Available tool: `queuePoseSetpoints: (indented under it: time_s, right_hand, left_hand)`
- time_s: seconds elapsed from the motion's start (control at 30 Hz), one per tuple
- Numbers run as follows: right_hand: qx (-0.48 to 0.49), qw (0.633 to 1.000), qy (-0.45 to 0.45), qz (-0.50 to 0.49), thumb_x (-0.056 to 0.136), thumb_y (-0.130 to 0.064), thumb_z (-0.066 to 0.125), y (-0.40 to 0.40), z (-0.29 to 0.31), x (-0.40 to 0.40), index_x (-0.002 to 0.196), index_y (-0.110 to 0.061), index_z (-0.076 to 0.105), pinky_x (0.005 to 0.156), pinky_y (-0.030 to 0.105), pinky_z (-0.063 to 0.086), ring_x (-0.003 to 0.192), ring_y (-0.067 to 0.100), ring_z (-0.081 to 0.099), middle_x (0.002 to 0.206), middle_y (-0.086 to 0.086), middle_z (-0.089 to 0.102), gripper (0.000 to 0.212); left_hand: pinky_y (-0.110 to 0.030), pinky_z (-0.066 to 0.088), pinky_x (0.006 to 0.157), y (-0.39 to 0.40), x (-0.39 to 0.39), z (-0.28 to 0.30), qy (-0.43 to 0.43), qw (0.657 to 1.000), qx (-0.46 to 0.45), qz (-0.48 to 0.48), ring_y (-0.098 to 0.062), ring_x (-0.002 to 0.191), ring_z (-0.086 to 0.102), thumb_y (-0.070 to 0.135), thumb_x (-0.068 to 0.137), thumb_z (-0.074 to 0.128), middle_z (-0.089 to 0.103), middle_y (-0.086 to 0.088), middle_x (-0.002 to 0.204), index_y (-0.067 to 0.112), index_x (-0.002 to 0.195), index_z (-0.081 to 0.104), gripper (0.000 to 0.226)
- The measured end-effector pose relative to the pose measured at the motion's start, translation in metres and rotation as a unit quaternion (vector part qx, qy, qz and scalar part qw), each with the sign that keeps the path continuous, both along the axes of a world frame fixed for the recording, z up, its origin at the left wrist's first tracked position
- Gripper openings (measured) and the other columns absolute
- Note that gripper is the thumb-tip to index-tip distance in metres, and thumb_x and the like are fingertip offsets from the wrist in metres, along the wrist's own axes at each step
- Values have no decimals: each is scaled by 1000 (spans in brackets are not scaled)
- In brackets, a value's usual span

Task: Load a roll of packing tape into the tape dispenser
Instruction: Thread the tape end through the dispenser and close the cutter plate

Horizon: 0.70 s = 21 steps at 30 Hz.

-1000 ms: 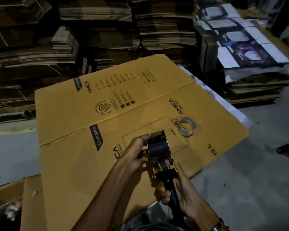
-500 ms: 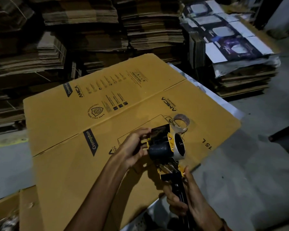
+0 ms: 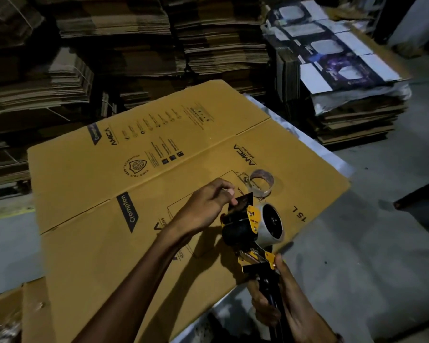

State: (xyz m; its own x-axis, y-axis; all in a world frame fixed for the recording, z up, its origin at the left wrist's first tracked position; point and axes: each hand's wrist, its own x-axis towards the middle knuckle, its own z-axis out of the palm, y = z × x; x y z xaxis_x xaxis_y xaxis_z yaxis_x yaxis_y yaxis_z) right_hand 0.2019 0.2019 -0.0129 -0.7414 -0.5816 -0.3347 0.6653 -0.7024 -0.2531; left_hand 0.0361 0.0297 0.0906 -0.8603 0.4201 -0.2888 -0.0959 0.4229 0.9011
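Two hands on a tape dispenser (image 3: 252, 229) above a flattened carton (image 3: 144, 194)

Left hand (image 3: 203, 206) fingers pinch its dark flap; right hand (image 3: 280, 300) curls round the handle, thumb extended — a tape roll (image 3: 273, 225) sits mounted, an empty core (image 3: 261, 182) lying on the carton just beyond.

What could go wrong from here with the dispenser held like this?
1. The left hand pinches the black flap at the head of the tape dispenser; if a cutter blade sits there, which the picture does not show, fingers could get nicked.
2. The right hand holds only the handle, in the air past the flattened carton edge; a slip would likely drop it to the floor.
3. The dim light could hide a misthreaded tape end.
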Motion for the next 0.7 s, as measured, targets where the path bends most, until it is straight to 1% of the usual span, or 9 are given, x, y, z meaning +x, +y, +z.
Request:
queuePoseSetpoints:
  time_s: [0.13, 0.2, 0.27, 0.33, 0.37, 0.4, 0.5, 0.6, 0.7]
  right_hand:
    - [66, 997, -41, -28, 80, -55, 78, 15, 8, 2, 115, 0, 54, 37, 24, 43, 34, 21, 50, 59, 19, 49, 69]
    - [136, 988, -57, -46, 88, -54, 70, 23, 11, 3, 119, 3, 56, 37, 24, 44, 33, 21, 49, 59, 20, 47, 67]
    - [234, 970, -50, -38, 92, -54, 61, 35, 11, 5, 107, 11, 61, 37, 24, 42, 33, 20, 47, 55, 18, 47, 66]
    - [355, 935, -4, -17, 86, -60, 66, 45, 15, 6, 81, 5, 61, 43, 26, 41, 35, 21, 47, 48, 14, 50, 65]
    - [407, 913, 24, -9, 80, -62, 69, 51, 15, 7, 76, 1, 61, 48, 28, 41, 37, 22, 48, 48, 14, 52, 64]
    - [451, 891, 45, -9, 77, -61, 72, 56, 15, 6, 80, -1, 62, 50, 30, 42, 39, 23, 49, 50, 14, 54, 60]
    - [539, 840, 68, -8, 76, -50, 82, 68, 16, 9, 117, -19, 58, 49, 29, 44, 46, 19, 55, 62, 7, 63, 57]
    - [609, 790, 64, -9, 78, -28, 85, 77, 11, 15, 113, -29, 49, 46, 28, 44, 49, 17, 56, 63, 0, 65, 50]
    - [701, 705, 108, 5, 67, -39, 91, 82, 7, 24, 106, -41, 43, 53, 22, 49, 61, 1, 65, 86, -8, 72, 61]
  left_hand:
    - [-26, 35, 87, 13, 2, -1, -28, 1000, 11, 0, -8, 114, 55, 40, 104, 43, 73, 7, 109, 30, 122, 56, 25]
    - [-22, 34, 82, 19, 2, -2, -41, 999, -5, -5, -7, 112, 54, 49, 103, 38, 73, 7, 109, 32, 126, 54, 33]
    - [-27, 38, 89, 24, 1, -5, -62, 998, -14, -4, -9, 115, 53, 56, 101, 35, 74, 7, 107, 33, 129, 52, 40]
    - [-40, 38, 104, 27, -2, -10, -84, 996, -15, -2, -12, 120, 52, 61, 99, 33, 75, 6, 104, 31, 131, 52, 48]
    - [-44, 36, 109, 30, -2, -13, -94, 995, -17, -5, -13, 122, 51, 62, 98, 33, 75, 6, 103, 28, 132, 53, 52]
    - [-45, 33, 111, 32, -2, -16, -103, 994, -18, -7, -13, 124, 50, 63, 98, 32, 74, 7, 103, 25, 135, 53, 57]
    - [-40, 32, 107, 39, 0, -24, -145, 989, -18, -14, -18, 131, 46, 62, 99, 29, 72, -3, 114, 24, 145, 45, 62]
    - [-38, 33, 103, 47, 2, -38, -191, 981, -25, -17, -24, 137, 44, 66, 96, 30, 55, -7, 143, 26, 147, 43, 66]
    - [-37, 43, 94, 56, 8, -54, -203, 979, -20, -12, -23, 121, 55, 60, 93, 50, 61, -4, 130, 27, 132, 56, 52]
